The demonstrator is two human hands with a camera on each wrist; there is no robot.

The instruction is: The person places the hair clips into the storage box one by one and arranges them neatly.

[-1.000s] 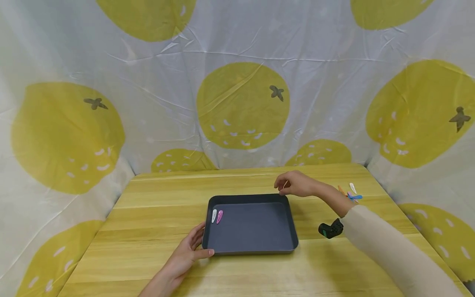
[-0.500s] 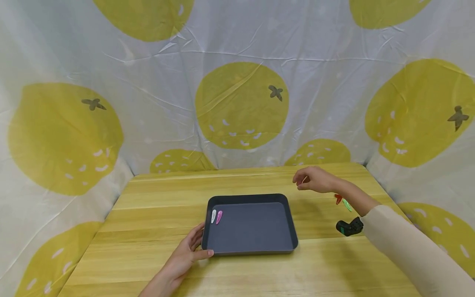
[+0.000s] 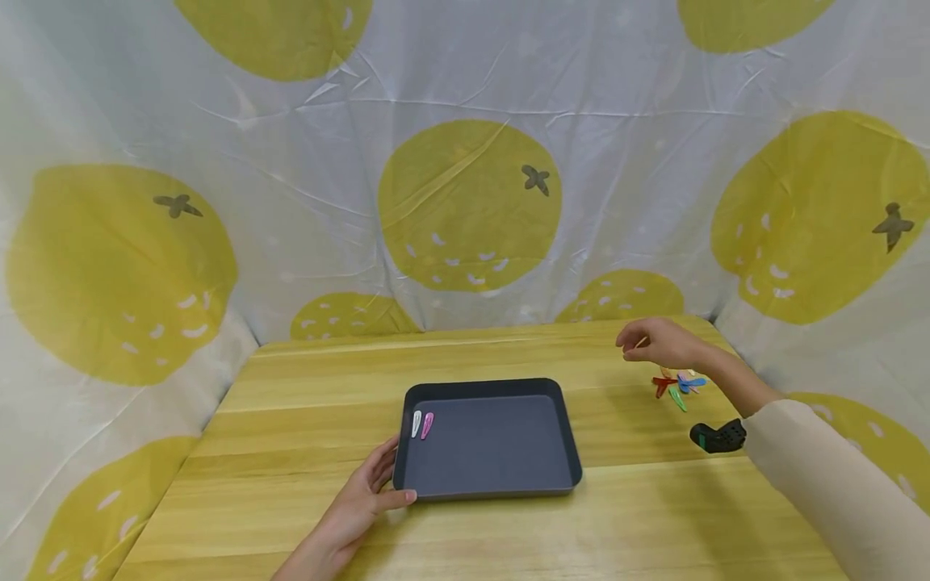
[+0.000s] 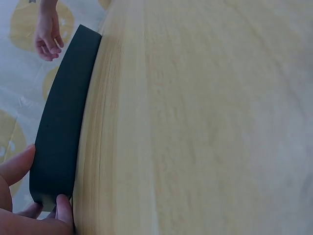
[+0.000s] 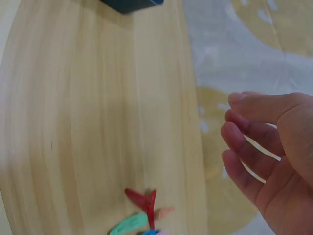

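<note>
Head view: the dark tray [image 3: 494, 452] lies just right of the left grip [image 3: 358, 499], clamped with thumb and fingers about its near-left corner, probably to steady it; inside, near that grip, a white clip [image 3: 416, 424] and a pink clip [image 3: 428, 426] lie side by side, seemingly lined up; loose clips [image 3: 687, 385] cluster on the tabletop [image 3: 305, 420] below the right grip [image 3: 659, 343], which is loosely curved, apparently unfilled, and apart from them.

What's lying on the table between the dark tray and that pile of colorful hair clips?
Nothing; just bare wooden tabletop between the tray and the hair clips. Both the head view and right wrist view show it.
</note>
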